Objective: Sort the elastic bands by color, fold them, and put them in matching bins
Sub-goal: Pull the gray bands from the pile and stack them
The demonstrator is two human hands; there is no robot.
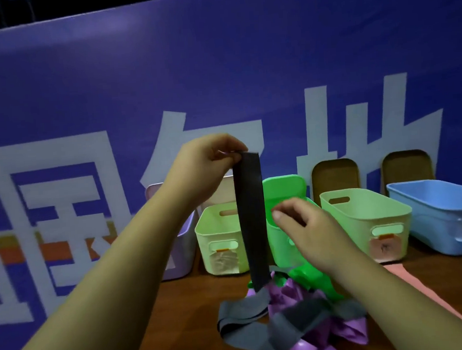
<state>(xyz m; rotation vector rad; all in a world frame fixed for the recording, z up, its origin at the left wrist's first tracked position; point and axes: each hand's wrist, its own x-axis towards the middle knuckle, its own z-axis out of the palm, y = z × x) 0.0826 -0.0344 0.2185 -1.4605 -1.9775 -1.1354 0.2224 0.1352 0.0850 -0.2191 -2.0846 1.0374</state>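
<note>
My left hand point(210, 162) is raised and pinches the top end of a dark grey elastic band point(250, 214). The band hangs straight down to the pile of bands point(294, 315) on the table. That pile mixes grey, purple and green bands. My right hand point(307, 229) hovers to the right of the hanging band with loosely curled fingers and holds nothing. Behind stand a lilac bin point(186, 249), a pale green bin point(218, 241), a bright green bin point(281, 239), another pale green bin point(369, 219) and a blue bin point(443, 214).
The brown wooden table point(185, 314) carries everything. A pink band or strip point(423, 289) lies at the right. Two brown lids point(335, 175) lean on the blue banner wall point(216, 66) behind the bins. A bright green lid point(284, 187) stands behind the green bin.
</note>
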